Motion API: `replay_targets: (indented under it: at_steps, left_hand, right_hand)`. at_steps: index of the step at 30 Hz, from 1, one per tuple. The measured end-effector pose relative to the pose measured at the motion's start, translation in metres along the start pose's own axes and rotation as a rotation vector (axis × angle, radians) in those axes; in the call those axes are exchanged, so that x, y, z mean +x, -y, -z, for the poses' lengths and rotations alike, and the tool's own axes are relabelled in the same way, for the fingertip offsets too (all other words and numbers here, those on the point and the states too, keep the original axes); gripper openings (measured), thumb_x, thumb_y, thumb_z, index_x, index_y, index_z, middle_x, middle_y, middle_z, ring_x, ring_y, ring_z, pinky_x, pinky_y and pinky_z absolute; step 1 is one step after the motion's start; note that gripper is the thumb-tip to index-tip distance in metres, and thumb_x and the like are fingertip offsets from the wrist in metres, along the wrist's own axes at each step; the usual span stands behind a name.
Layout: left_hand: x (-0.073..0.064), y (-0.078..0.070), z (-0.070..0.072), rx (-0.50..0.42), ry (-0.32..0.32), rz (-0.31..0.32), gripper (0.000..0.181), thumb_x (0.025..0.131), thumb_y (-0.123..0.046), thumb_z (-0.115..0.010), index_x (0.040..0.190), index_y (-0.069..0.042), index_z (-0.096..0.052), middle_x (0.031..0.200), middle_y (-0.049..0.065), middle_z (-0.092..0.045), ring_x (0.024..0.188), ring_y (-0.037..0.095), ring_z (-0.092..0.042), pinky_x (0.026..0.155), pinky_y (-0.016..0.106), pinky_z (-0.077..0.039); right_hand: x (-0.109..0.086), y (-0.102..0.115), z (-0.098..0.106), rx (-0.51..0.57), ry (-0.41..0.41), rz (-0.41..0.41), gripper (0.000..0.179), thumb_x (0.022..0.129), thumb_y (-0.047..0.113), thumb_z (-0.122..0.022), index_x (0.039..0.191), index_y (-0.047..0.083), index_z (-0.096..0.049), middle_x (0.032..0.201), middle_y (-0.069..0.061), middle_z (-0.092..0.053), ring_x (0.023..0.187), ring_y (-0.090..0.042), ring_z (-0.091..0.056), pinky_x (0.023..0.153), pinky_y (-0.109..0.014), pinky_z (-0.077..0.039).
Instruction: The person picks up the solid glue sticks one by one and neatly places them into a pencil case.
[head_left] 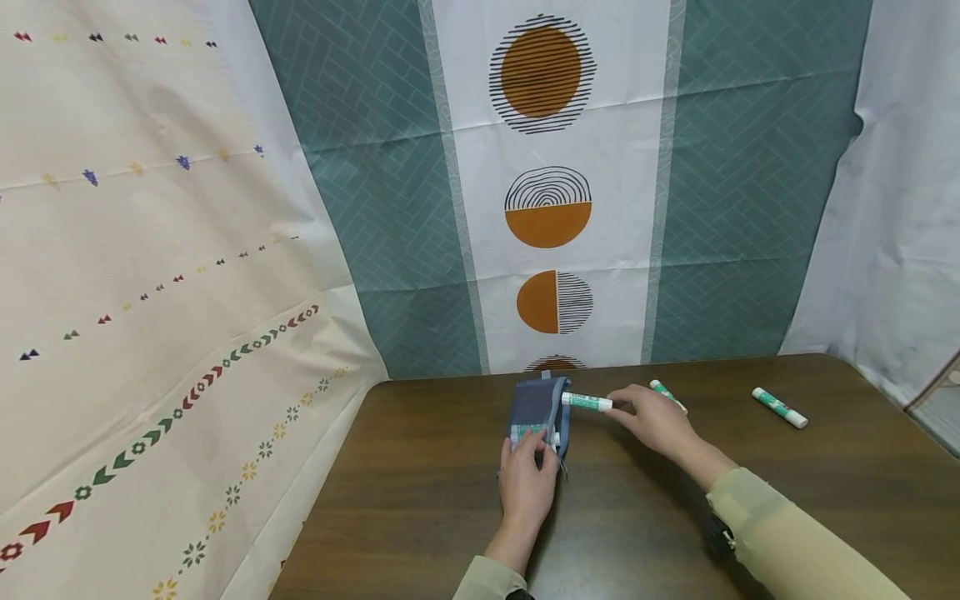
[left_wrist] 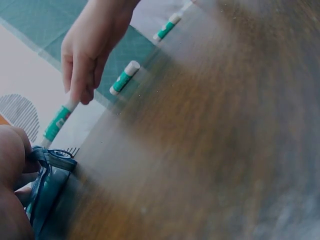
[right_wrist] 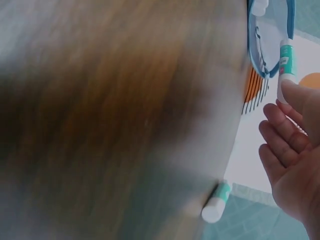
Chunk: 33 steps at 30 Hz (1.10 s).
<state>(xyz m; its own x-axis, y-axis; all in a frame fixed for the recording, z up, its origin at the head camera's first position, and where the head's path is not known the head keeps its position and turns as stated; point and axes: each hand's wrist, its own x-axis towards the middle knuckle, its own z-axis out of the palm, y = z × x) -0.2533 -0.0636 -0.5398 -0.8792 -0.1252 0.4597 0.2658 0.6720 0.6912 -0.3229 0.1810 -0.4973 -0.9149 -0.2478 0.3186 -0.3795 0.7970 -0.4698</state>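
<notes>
My left hand (head_left: 527, 483) grips the near side of a blue zippered pouch (head_left: 536, 402), its thumb and fingers at the rim. The pouch mouth gapes toward the right, and a white-capped stick (right_wrist: 260, 7) shows inside it in the right wrist view. Between thumb and fingertips, my right hand (head_left: 662, 425) pinches a white glue stick (head_left: 585, 402) with a green label. That stick lies level, its far end right at the pouch's open mouth. Part of the pouch is hidden behind the left fingers.
Two more green-and-white sticks lie on the brown table (head_left: 420, 500): one glue stick (head_left: 667, 396) just behind the right hand, another glue stick (head_left: 780, 407) farther right. A patterned cloth (head_left: 405, 208) hangs along the table's back edge, and a cream cloth (head_left: 187, 333) covers the left side.
</notes>
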Motion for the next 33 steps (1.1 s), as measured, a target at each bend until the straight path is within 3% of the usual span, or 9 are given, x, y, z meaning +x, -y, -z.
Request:
replay_targets:
  at_steps: [7, 33]
  left_hand:
    - [0.001, 0.001, -0.001, 0.001, -0.002, -0.002, 0.015, 0.096, -0.006, -0.072, 0.082, -0.013, -0.069, 0.129, 0.004, -0.08, 0.132, 0.028, -0.071, 0.128, 0.061, -0.036]
    - [0.002, 0.002, -0.001, -0.005, 0.043, 0.046, 0.015, 0.098, -0.009, -0.071, 0.085, -0.016, -0.071, 0.133, 0.003, -0.079, 0.137, 0.029, -0.067, 0.127, 0.065, -0.035]
  right_hand:
    - [0.009, 0.005, -0.013, 0.021, 0.051, -0.007, 0.024, 0.1, 0.028, -0.083, 0.118, 0.011, -0.083, 0.113, -0.006, -0.079, 0.104, -0.028, -0.075, 0.089, -0.055, -0.063]
    - [0.029, 0.028, -0.052, 0.014, 0.141, -0.017, 0.028, 0.102, 0.029, -0.081, 0.122, 0.009, -0.083, 0.115, -0.008, -0.079, 0.11, -0.031, -0.074, 0.095, -0.057, -0.062]
